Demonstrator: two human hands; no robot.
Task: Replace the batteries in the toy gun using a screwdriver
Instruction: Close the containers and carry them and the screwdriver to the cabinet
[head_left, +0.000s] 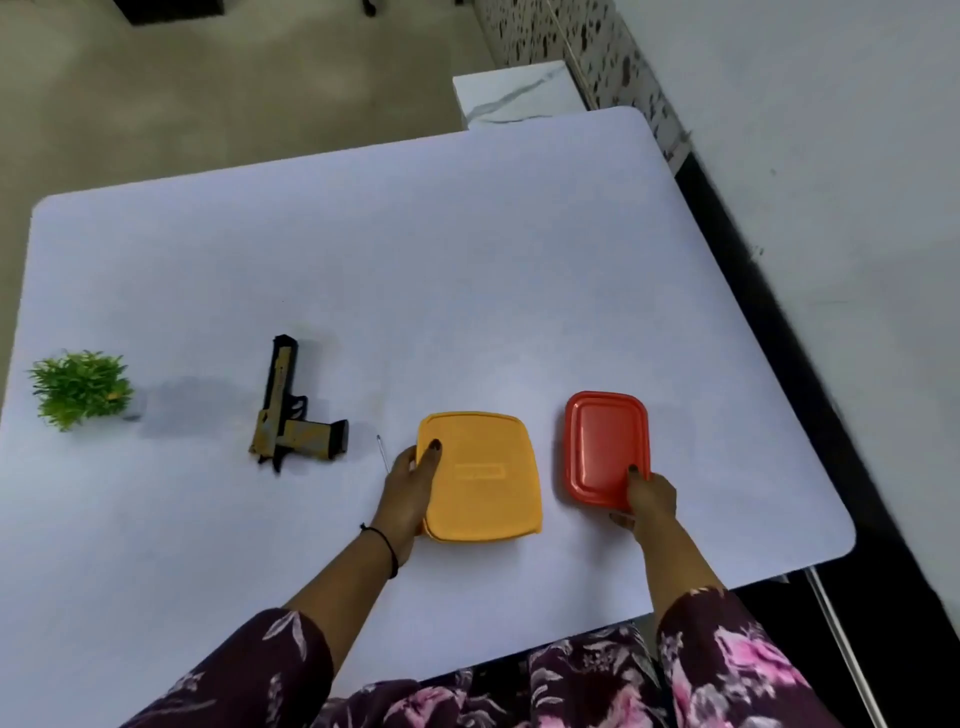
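Note:
A tan-and-black toy gun (291, 410) lies flat on the white table (363, 249), left of centre, barrel pointing away from me. A thin metal screwdriver shaft (382, 451) shows just left of my left hand; its handle is hidden. My left hand (410, 483) grips the left edge of a closed yellow lidded box (483, 478), thumb on the lid. My right hand (649, 496) grips the near edge of a closed red lidded box (605, 441), thumb on top. No batteries are visible.
A small green artificial plant (80, 387) stands near the table's left edge. The table's right edge drops to a dark floor beside a white wall. A white marble-look block (519, 93) sits beyond the far edge.

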